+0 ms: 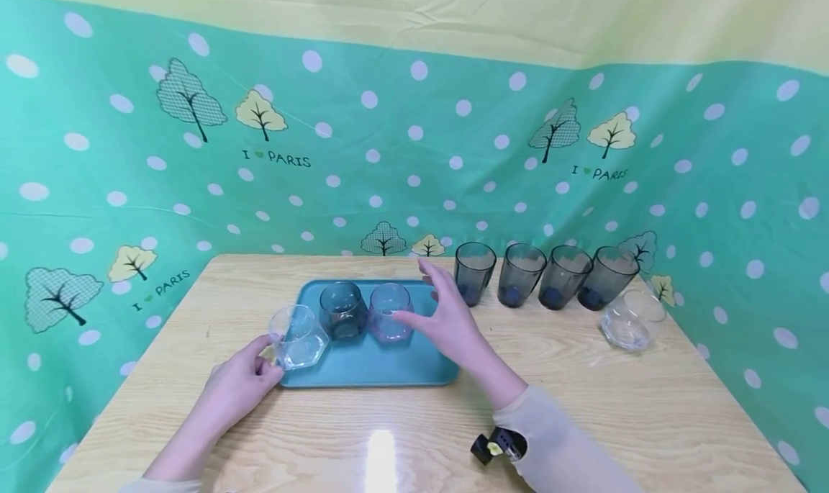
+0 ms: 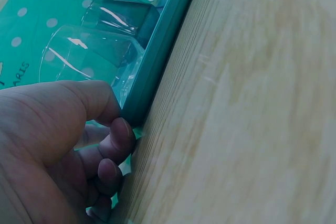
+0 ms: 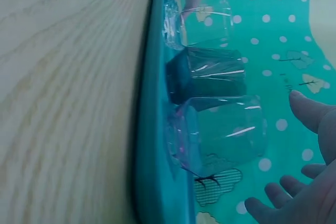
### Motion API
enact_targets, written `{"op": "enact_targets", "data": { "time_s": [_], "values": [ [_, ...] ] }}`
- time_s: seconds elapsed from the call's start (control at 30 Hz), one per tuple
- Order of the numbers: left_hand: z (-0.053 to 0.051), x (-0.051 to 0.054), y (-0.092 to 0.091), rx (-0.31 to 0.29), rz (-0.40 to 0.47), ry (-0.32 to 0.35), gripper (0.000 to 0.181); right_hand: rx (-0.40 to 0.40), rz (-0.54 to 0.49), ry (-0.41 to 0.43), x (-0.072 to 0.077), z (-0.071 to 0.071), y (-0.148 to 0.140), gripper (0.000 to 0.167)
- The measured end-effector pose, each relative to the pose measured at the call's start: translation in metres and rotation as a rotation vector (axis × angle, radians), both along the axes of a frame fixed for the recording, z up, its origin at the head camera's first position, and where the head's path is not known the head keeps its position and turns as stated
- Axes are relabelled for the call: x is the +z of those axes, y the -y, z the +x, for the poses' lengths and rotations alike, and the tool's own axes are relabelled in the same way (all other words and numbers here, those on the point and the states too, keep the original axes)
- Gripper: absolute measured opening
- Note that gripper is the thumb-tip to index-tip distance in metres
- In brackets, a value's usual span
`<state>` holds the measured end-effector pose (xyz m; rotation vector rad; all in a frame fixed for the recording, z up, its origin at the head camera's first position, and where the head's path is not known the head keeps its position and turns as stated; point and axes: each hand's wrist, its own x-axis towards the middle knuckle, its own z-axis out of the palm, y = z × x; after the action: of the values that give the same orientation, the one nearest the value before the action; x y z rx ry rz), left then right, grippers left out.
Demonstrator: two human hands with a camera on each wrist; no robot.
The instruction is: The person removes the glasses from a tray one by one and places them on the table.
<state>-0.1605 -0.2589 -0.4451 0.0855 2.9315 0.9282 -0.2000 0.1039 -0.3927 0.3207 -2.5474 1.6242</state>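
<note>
Right hand (image 1: 451, 326) open, fingers spread beside pinkish glass (image 1: 388, 299) on tray (image 1: 388, 368). Left hand (image 1: 238, 382) curled at tray corner by clear glass (image 1: 304, 343); what it grips, cannot tell. Judgement: light, low hold best; avoid knocking dark glass (image 1: 342, 311).

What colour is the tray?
The tray is plain teal-blue, clearest in the head view.

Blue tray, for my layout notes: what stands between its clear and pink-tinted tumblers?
A smoky-blue tumbler stands between them on the tray; the head and right wrist views show it.
</note>
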Motion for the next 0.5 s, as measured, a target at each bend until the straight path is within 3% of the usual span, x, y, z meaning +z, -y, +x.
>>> {"op": "enact_targets", "data": {
  "time_s": [0.27, 0.5],
  "values": [
    [0.002, 0.0, -0.001, 0.009, 0.009, 0.013, 0.069, 0.066, -0.054, 0.099, -0.028, -0.01, 0.01, 0.101],
    [0.0, 0.0, -0.001, 0.006, -0.005, 0.007, 0.07, 0.088, -0.151, 0.176, -0.044, -0.014, 0.011, 0.103]
  ]
}}
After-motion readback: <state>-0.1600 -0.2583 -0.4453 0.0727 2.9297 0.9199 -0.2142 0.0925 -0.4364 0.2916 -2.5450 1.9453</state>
